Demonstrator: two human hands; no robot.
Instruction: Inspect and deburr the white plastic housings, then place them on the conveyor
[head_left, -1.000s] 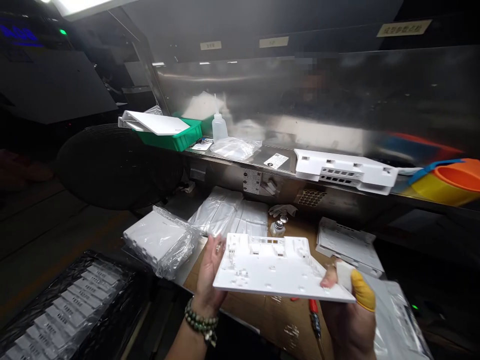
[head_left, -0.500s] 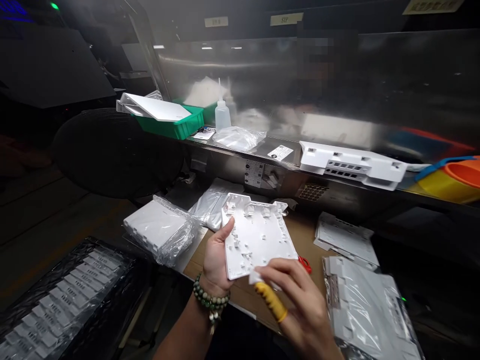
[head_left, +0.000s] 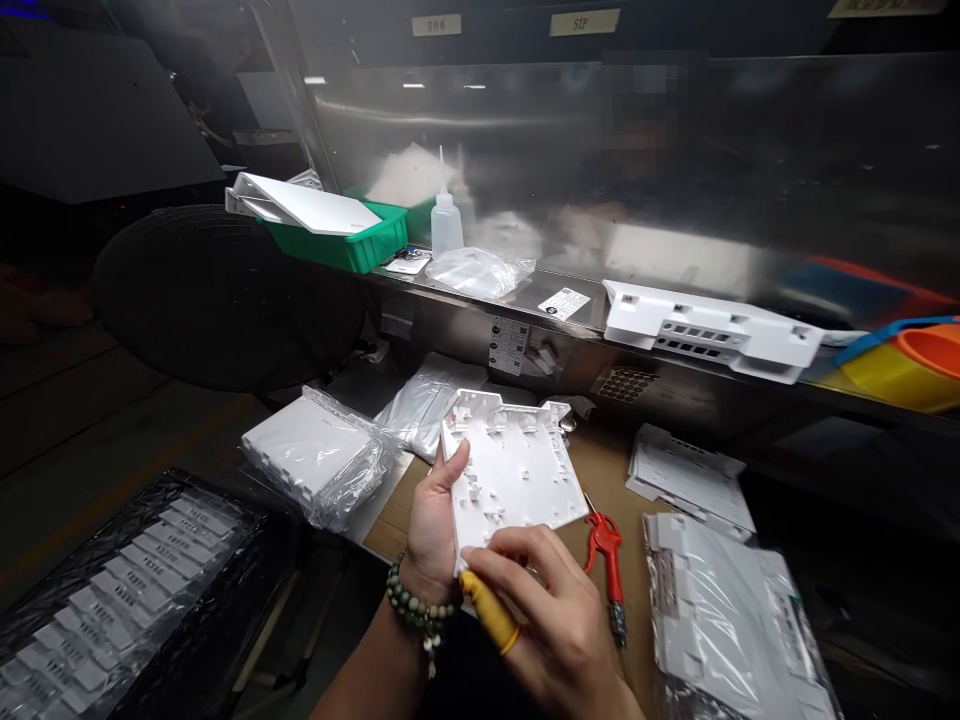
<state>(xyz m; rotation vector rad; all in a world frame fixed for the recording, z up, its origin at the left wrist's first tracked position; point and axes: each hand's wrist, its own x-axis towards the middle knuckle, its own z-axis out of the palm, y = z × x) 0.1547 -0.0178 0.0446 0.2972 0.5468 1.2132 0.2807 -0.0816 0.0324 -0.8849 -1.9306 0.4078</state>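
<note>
My left hand [head_left: 433,525] grips a white plastic housing [head_left: 517,470] by its left side, thumb on the face. The housing is tilted up, its inner side with clips and small posts towards me. My right hand [head_left: 544,600], a yellow finger cot [head_left: 487,610] on its thumb, is closed at the housing's lower left corner. Its thumb and index finger pinch there; a small white piece between them is mostly hidden, and I cannot tell what it is. A red air blow gun [head_left: 606,550] lies just right of the housing.
Bagged white housings lie left [head_left: 322,450] and right [head_left: 739,610] on the bench. Another housing [head_left: 690,480] lies at right. The shelf holds a green bin [head_left: 375,245], a squeeze bottle [head_left: 446,225], a white housing [head_left: 709,330] and a yellow tape roll [head_left: 892,365].
My right hand has moved left along the housing's lower edge to its lower left corner, with the small white piece. The air blow gun has come more into view.
</note>
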